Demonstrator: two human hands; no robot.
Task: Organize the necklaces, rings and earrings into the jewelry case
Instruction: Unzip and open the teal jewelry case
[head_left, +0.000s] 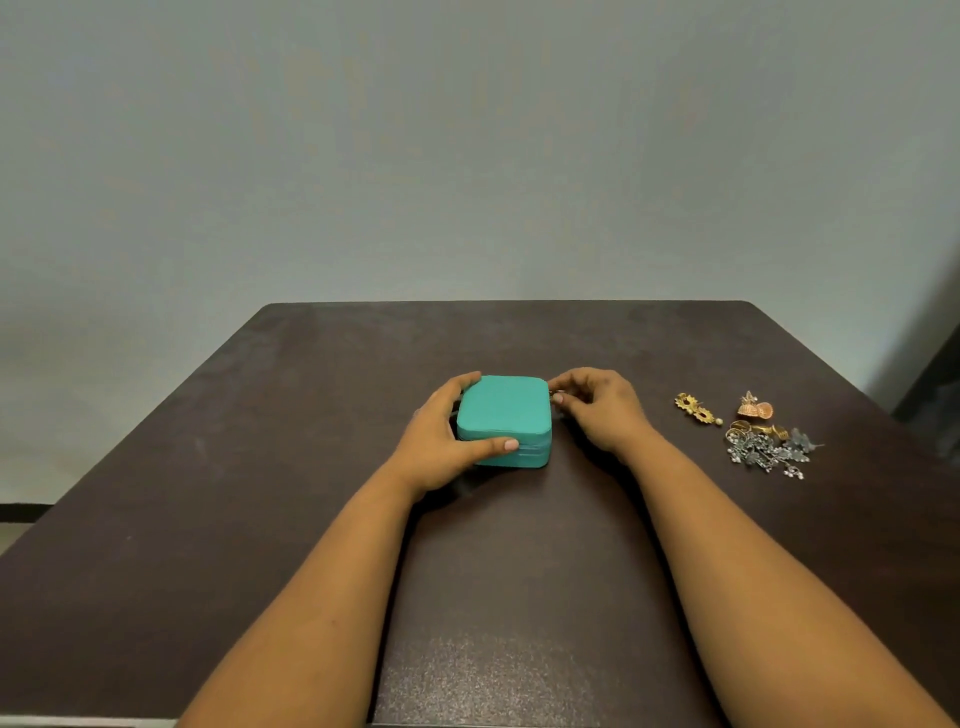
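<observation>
Holding closed teal jewelry case (503, 415) on surface (260, 467): my left grip (441, 441) clamped around side, right grip (597, 410) pinching zipper pull; jewelry pile (763, 441) well right.

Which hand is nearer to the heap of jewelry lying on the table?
Right. The right hand is at the teal case's far right corner, on the side toward the jewelry heap. The left hand grips the case's opposite side, farther away.

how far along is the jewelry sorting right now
Nothing is packed yet. The teal jewelry case sits closed on the table. The left hand steadies it while the right hand pinches at its far right corner, seemingly the zipper pull. The whole pile of jewelry on the right is left to sort.
</observation>
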